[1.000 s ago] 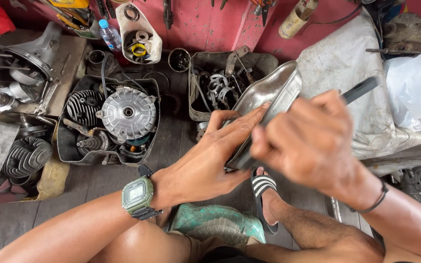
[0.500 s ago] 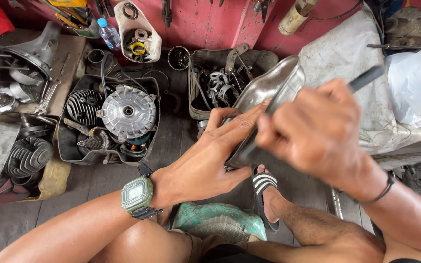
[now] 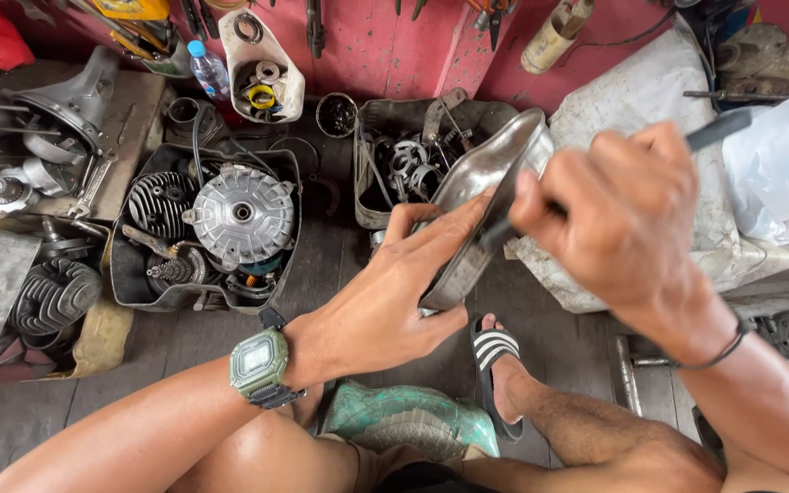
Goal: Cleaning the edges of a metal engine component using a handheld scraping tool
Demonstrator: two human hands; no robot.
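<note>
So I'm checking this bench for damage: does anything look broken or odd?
Nothing looks plainly broken. The left hand holds a dull metal cover tilted on edge, and the right hand grips a dark tool against it. The cover's surface looks worn and grimy. Loose engine parts fill the black tray.

Green watch (image 3: 257,364), black-and-white striped sandal (image 3: 493,350)
</note>
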